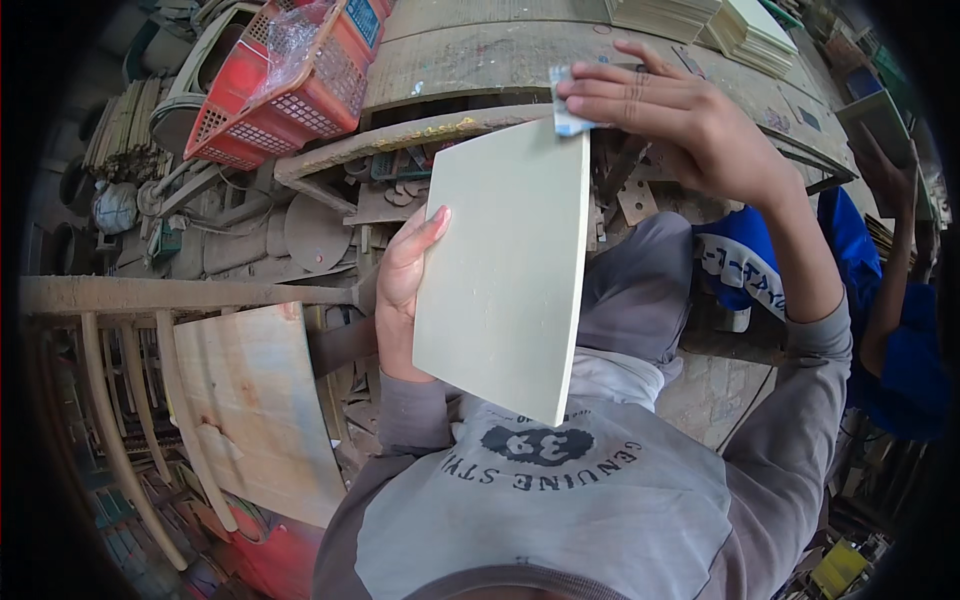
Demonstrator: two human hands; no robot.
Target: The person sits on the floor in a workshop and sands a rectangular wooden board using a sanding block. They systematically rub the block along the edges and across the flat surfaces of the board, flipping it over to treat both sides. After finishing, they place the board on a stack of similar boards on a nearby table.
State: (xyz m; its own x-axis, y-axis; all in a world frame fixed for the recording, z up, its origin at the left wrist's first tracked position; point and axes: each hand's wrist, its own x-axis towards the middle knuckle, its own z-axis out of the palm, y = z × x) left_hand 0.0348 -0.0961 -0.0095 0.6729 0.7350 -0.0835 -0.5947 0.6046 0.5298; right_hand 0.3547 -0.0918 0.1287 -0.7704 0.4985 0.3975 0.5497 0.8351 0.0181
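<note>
A flat, cream-coloured board [502, 262] stands tilted in front of my chest, its thin edge facing right. My left hand [403, 266] grips its left side, the thumb on the near face and the fingers hidden behind. At the upper right corner, my right hand [694, 124] pinches a small folded sheet [568, 105], white and light blue, probably sandpaper. That sheet lies against the board's top edge and corner. Behind the board's upper edge is a worn wooden workbench [465, 67].
A red plastic basket [300, 105] holding clear wrap sits at upper left. Stacked boards [667, 15] lie on the bench's far side. On the right, a co-worker's hand [885, 169] holds another board [874, 124]. A wooden rail [187, 292] and a stained panel [255, 405] are at left.
</note>
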